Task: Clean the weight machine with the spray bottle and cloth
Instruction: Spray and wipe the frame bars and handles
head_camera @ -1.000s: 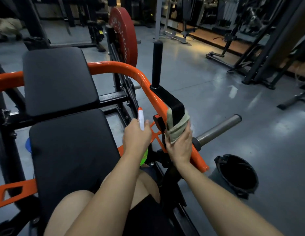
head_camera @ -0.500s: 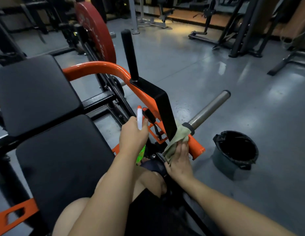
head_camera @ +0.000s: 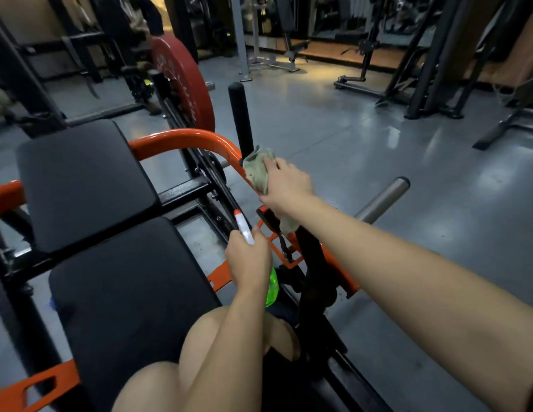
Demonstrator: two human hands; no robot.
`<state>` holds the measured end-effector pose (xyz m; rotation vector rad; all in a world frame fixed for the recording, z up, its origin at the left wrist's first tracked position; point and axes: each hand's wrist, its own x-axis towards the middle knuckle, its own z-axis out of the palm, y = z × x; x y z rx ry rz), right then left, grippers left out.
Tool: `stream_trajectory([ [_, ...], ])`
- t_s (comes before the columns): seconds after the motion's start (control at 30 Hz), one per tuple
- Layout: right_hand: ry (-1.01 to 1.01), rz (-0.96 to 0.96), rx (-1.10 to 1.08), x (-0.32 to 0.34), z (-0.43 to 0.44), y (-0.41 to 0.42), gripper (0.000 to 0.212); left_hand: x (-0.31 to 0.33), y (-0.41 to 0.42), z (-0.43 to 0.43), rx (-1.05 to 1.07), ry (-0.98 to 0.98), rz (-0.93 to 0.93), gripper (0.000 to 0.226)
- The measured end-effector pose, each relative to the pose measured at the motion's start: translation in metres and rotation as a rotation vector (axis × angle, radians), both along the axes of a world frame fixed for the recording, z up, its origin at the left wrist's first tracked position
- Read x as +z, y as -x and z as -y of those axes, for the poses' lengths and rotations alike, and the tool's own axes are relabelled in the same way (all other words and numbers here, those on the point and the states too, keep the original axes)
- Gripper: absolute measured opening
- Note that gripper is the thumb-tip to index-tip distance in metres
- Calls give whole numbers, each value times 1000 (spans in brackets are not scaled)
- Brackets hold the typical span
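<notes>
Your cloth point(head_camera: 257, 171), pale green and crumpled, is held by your right hand point(head_camera: 286, 182) against the machine point(head_camera: 81, 179), where its orange bar point(head_camera: 182, 138) meets the black upright handle point(head_camera: 241, 120). Your left hand point(head_camera: 249, 260) grips the bottle point(head_camera: 244, 230): white neck, red tip, green body, nearly upright.

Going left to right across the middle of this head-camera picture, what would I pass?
Black pad → cloth, gripped by the right hand → steel peg.
</notes>
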<state>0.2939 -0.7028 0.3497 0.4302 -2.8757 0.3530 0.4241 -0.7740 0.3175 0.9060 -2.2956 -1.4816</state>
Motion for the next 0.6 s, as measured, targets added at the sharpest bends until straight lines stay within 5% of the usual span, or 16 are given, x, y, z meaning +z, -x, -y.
stream_trajectory([
  [0.13,-144,171,-102,12,22,20,97,2,-2,1,10,-19,-36,28],
  [0.23,-139,262,-186,25,37,33,85,2,-5,-2,-8,-14,-80,31],
  [0.47,105,375,-143,39,49,55,37,2,-6,5,5,-65,-116,32],
  [0.6,297,376,-90,33,39,59,36,1,5,4,14,-84,-102,32],
])
